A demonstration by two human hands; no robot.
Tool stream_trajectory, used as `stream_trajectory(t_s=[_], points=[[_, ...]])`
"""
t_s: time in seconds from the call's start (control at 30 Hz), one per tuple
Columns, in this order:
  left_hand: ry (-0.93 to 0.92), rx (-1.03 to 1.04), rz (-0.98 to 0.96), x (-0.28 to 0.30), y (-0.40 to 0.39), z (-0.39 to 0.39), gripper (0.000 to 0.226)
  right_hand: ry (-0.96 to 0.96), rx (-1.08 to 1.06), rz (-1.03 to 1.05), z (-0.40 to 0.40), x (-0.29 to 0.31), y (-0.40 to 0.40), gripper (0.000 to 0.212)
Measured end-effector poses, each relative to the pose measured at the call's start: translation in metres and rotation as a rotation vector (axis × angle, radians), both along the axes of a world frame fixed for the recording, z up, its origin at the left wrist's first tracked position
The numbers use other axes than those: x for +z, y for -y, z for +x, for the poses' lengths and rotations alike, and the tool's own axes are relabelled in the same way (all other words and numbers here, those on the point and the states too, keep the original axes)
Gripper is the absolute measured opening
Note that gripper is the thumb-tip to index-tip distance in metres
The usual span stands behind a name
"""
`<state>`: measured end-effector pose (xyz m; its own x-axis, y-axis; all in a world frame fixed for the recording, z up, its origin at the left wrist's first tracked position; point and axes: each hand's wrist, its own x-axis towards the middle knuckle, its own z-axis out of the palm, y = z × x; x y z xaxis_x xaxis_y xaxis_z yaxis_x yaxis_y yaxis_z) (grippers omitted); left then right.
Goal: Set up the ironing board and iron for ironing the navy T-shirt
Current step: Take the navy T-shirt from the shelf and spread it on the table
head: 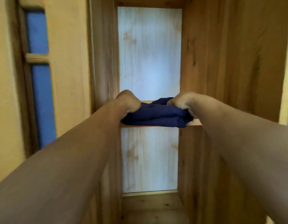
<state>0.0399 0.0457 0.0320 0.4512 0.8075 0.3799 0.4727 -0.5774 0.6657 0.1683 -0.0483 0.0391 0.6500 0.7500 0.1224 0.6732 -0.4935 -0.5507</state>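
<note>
A folded navy T-shirt (156, 116) lies on a wooden shelf (195, 122) inside an open cupboard, near the shelf's front edge. My left hand (128, 101) grips the shirt's left end, fingers curled into the fabric. My right hand (182, 101) grips its right end the same way. Both forearms reach forward from the bottom corners of the frame. No ironing board or iron is in view.
The cupboard has pale back panels (149, 54) and wooden side walls (221, 78). A lower compartment floor (153, 206) lies below the shelf. On the left stand a yellow wall (69, 62) and a door with blue glass panes (38, 62).
</note>
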Motion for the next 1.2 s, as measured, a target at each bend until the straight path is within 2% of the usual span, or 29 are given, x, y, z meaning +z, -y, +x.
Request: stream_trajectory(t_s=[0.03, 0.1, 0.2, 0.37, 0.5, 0.73, 0.9, 1.2], points=[[0.077, -0.024, 0.025, -0.005, 0.006, -0.004, 0.031, -0.003, -0.014, 0.07, -0.004, -0.004, 0.004, 0.019], [0.215, -0.097, 0.04, -0.016, 0.013, -0.011, 0.028, -0.043, -0.069, 0.345, -0.01, -0.015, 0.014, 0.004], [0.387, -0.201, 0.053, -0.032, 0.035, -0.023, 0.038, -0.037, -0.163, 0.665, -0.028, -0.033, 0.039, 0.014], [0.519, -0.351, 0.171, -0.048, 0.091, -0.038, 0.038, 0.066, -0.265, 0.927, -0.059, -0.056, 0.094, 0.028], [0.577, -0.443, 0.294, -0.058, 0.135, -0.031, 0.039, 0.178, -0.322, 1.0, -0.069, -0.068, 0.15, 0.037], [0.707, -0.63, 0.395, -0.061, 0.222, 0.017, 0.038, 0.29, -0.536, 1.031, -0.056, -0.07, 0.25, 0.036], [0.71, -0.744, 0.348, -0.072, 0.283, 0.076, 0.037, 0.315, -0.682, 1.025, -0.014, -0.083, 0.317, 0.038], [0.555, -0.916, 0.217, -0.126, 0.409, 0.226, 0.038, 0.304, -0.954, 0.941, 0.108, -0.138, 0.447, 0.037]])
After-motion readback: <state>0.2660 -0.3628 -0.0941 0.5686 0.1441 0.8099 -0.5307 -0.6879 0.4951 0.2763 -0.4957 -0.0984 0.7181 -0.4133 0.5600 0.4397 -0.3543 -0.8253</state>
